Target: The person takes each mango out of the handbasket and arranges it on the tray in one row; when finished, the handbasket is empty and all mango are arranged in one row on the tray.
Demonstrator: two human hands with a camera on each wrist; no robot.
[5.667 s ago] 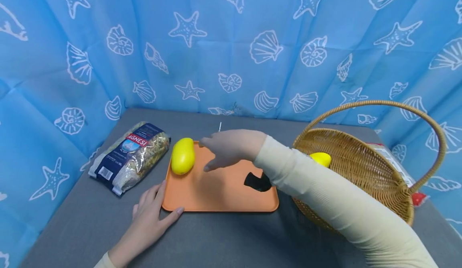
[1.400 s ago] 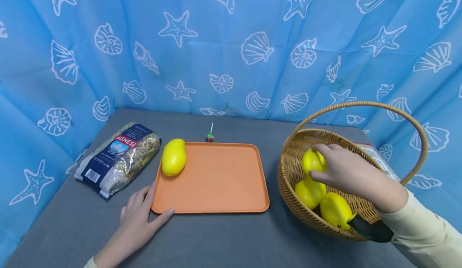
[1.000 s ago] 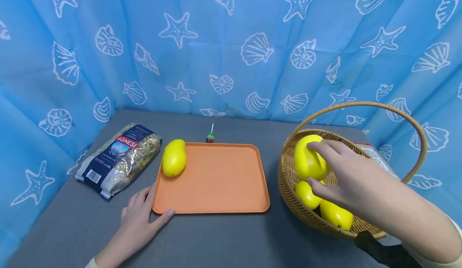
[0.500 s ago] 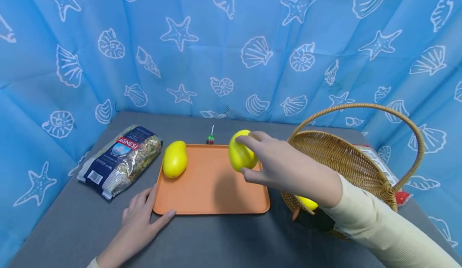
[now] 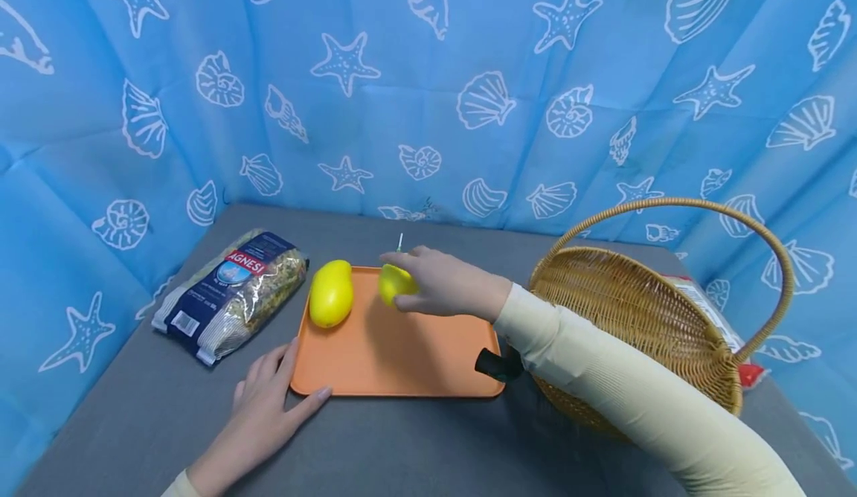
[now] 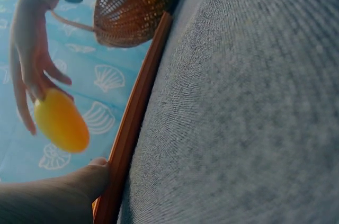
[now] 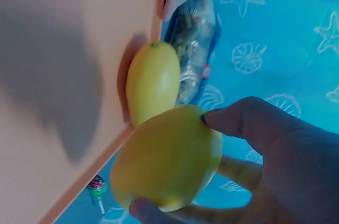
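Observation:
My right hand pinches a yellow mango by its end and holds it above the orange tray; a shadow falls on the tray beneath. In the right wrist view the thumb and fingers grip this held mango close to another mango. That other yellow mango lies at the tray's far left corner. My left hand rests at the near left corner of the tray, thumb along its front edge. The wicker basket stands right of the tray, partly hidden by my right sleeve.
A bag of Agnesi pasta lies left of the tray. Behind the tray is a lollipop, mostly hidden in the head view. A red and white package sits behind the basket. A blue shell-print curtain backs the grey table.
My right hand first reached away from the tray into the basket, took hold of a mango, lifted it out and carried it left over the tray. My left hand stays at the tray's corner.

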